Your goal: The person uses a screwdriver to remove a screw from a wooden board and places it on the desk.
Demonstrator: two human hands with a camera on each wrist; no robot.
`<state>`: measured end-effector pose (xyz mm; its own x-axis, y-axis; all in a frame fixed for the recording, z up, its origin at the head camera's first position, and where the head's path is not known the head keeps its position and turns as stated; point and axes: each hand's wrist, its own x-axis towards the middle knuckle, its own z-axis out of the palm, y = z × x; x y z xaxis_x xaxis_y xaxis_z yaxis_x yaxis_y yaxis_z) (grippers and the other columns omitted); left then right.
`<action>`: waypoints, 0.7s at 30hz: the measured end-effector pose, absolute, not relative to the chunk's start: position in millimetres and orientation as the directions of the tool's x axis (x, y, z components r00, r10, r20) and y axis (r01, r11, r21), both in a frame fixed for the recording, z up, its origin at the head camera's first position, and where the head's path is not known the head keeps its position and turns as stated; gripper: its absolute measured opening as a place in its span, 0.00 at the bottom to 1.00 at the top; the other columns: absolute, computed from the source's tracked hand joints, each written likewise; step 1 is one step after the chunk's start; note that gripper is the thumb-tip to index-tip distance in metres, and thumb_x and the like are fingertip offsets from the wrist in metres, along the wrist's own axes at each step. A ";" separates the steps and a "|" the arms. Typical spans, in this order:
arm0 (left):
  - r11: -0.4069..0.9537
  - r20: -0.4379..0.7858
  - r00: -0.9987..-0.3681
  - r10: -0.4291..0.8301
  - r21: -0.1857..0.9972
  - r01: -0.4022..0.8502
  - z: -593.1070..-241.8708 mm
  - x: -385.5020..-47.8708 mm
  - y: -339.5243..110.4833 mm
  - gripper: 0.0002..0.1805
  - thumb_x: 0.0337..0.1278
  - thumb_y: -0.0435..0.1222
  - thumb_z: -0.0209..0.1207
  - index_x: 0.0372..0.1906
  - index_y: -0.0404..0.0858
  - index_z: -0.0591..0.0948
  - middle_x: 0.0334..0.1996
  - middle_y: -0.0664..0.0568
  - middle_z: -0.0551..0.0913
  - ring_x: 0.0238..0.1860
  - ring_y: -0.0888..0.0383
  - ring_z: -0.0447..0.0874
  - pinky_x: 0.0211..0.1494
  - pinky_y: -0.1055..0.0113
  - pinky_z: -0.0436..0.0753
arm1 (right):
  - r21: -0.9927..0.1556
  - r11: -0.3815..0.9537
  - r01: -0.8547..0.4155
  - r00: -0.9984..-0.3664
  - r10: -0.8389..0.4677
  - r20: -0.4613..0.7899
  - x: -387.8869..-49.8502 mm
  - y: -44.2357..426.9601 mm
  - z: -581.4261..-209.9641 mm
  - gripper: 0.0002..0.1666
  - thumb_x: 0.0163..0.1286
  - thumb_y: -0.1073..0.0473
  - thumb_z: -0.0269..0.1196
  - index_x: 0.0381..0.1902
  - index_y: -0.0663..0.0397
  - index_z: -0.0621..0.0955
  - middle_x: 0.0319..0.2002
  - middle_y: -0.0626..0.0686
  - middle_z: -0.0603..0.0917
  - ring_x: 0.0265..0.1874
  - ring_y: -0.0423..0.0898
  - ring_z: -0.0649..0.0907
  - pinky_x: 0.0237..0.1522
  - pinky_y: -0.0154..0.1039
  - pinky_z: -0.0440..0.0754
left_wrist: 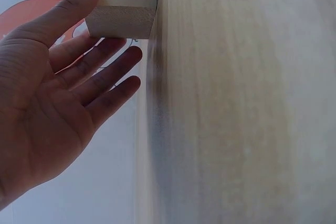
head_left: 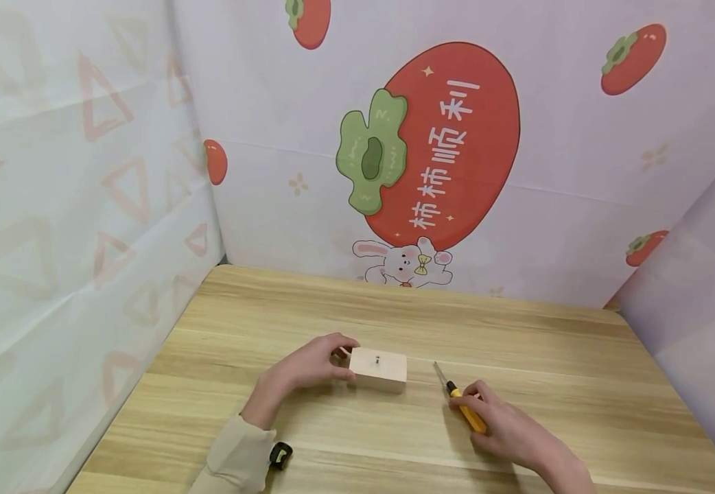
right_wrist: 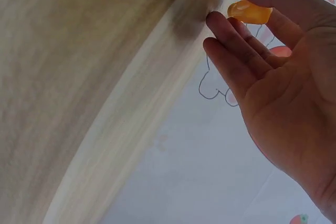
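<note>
A pale wooden block (head_left: 378, 377) lies on the table, with a small screw (head_left: 378, 359) standing up from its top face. My left hand (head_left: 317, 361) holds the block's left end, thumb at the near side and fingers at the far side. In the left wrist view the thumb lies against the block (left_wrist: 123, 22) and the lower fingers are spread below it. To the right, my right hand (head_left: 502, 424) holds a screwdriver by its yellow handle (head_left: 471, 414), the metal shaft pointing away toward the back. The handle's end (right_wrist: 250, 12) shows between thumb and fingers in the right wrist view.
The wood-grain table (head_left: 333, 309) is bounded by a printed backdrop (head_left: 271, 213) behind and hanging sheets at both sides. A black band (head_left: 280, 455) is by the left sleeve (head_left: 237, 454).
</note>
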<state>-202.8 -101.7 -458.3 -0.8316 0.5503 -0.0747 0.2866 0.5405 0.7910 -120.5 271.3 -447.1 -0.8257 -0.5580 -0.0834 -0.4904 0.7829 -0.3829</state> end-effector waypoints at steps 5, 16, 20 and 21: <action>0.539 -0.073 -0.831 0.551 0.792 0.288 -457.6 -202.8 -100.9 0.35 0.52 0.45 0.72 0.65 0.38 0.75 0.55 0.51 0.81 0.55 0.55 0.81 0.62 0.57 0.80 | -0.404 0.765 -0.502 -0.821 -0.568 -0.055 -119.7 272.3 -446.6 0.28 0.60 0.58 0.72 0.59 0.44 0.80 0.49 0.45 0.72 0.34 0.31 0.72 0.31 0.28 0.73; 0.534 -0.061 -0.830 0.554 0.791 0.298 -457.2 -202.8 -99.9 0.35 0.51 0.45 0.73 0.64 0.38 0.76 0.56 0.50 0.81 0.54 0.56 0.82 0.60 0.57 0.81 | -0.410 0.765 -0.496 -0.832 -0.554 -0.027 -119.2 270.5 -445.5 0.24 0.62 0.54 0.71 0.57 0.46 0.82 0.42 0.41 0.71 0.30 0.29 0.70 0.28 0.25 0.71; 0.539 -0.062 -0.831 0.552 0.787 0.300 -457.5 -202.5 -100.4 0.35 0.52 0.45 0.72 0.64 0.38 0.76 0.56 0.50 0.81 0.54 0.55 0.82 0.61 0.57 0.81 | -0.360 0.745 -0.561 -0.814 -0.575 0.077 -120.0 269.4 -445.5 0.18 0.62 0.59 0.70 0.51 0.46 0.84 0.36 0.38 0.72 0.29 0.29 0.70 0.27 0.25 0.70; 0.540 -0.061 -0.832 0.552 0.786 0.301 -457.7 -202.4 -100.5 0.35 0.52 0.45 0.72 0.64 0.38 0.76 0.56 0.50 0.80 0.54 0.55 0.82 0.61 0.57 0.81 | -0.348 0.743 -0.571 -0.811 -0.577 0.098 -120.2 269.1 -445.4 0.17 0.62 0.60 0.69 0.50 0.46 0.85 0.34 0.38 0.71 0.28 0.30 0.70 0.27 0.25 0.70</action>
<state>-202.4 -100.5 -457.7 -0.8315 0.5521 -0.0611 0.3009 0.5402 0.7859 -120.2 269.1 -445.4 -0.8107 -0.5772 0.0978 -0.5712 0.7433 -0.3483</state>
